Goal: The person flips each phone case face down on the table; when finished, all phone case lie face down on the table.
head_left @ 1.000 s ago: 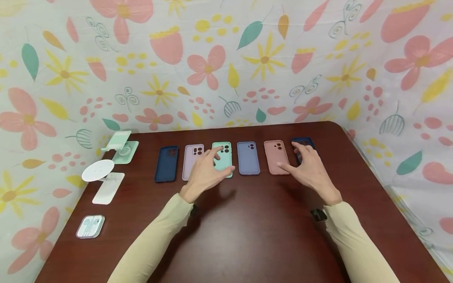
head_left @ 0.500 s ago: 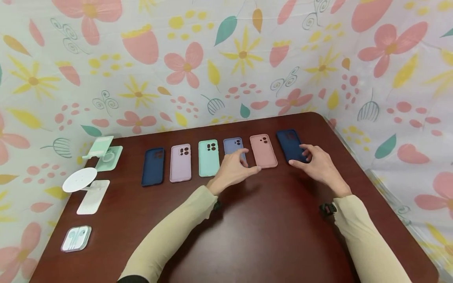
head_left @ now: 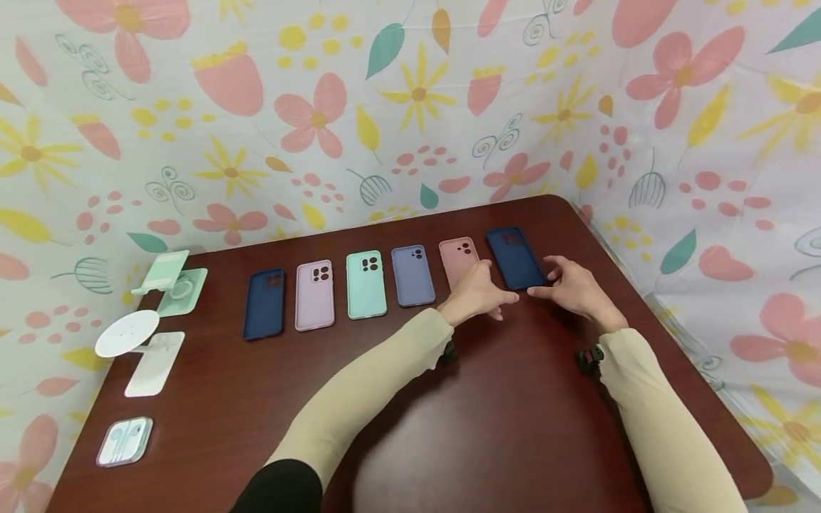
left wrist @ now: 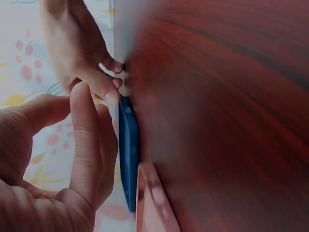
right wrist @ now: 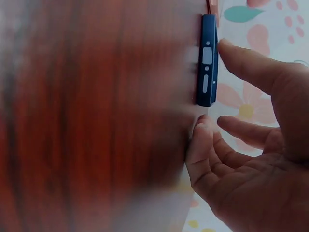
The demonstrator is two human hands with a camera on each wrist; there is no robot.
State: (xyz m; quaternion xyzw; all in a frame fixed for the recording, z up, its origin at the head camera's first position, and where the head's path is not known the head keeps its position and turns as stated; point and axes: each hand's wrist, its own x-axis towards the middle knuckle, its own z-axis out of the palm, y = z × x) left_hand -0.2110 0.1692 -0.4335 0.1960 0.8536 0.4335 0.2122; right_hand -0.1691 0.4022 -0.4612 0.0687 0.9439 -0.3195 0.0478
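Note:
Several phone cases lie in a row on the table. At the right end is a navy phone case (head_left: 515, 258), with my right hand (head_left: 577, 288) just beside its near right corner, thumb and fingers spread apart. In the right wrist view its thumb (right wrist: 246, 65) overlaps nothing and points at the case's edge. My left hand (head_left: 477, 292) hovers over the lower part of a pink phone case (head_left: 457, 256), hiding it, and holds nothing. Further left lie a blue-grey case (head_left: 413, 276), a mint case (head_left: 366, 285), a lilac case (head_left: 314, 296) and a second navy case (head_left: 264, 305).
On the table's left side stand a mint folding phone stand (head_left: 182, 291) and a white stand with a round plate (head_left: 127, 333). Boxed wired earphones (head_left: 125, 442) lie nearer. A flower-printed cloth (head_left: 410, 107) hangs behind the dark wooden table (head_left: 500, 427).
My left hand has moved right along the row, from the mint case to the pink one. The right hand has drawn back from over the navy case. The head view has turned right.

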